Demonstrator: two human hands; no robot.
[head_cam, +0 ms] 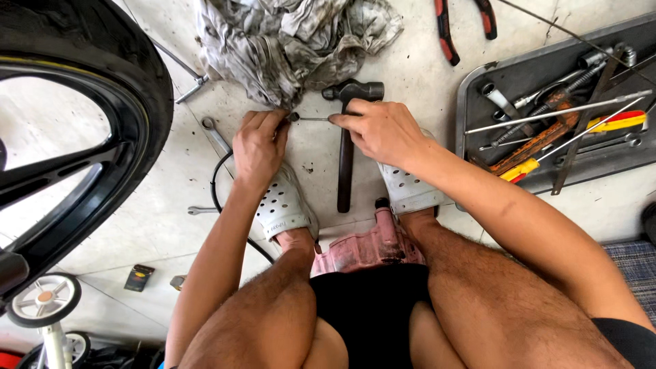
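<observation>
Ahead, a crumpled grey rag (294,41) and a dark steel hammer (347,137) lie on the concrete floor (410,61). Both my left hand (258,145) and right hand (379,130) pinch a thin metal pin (311,119) between fingertips, above the hammer.

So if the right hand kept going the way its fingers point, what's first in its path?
The right hand points left along the thin pin it pinches; first comes the left hand at the pin's other end. Depth looks the same, so contact seems likely.
</observation>
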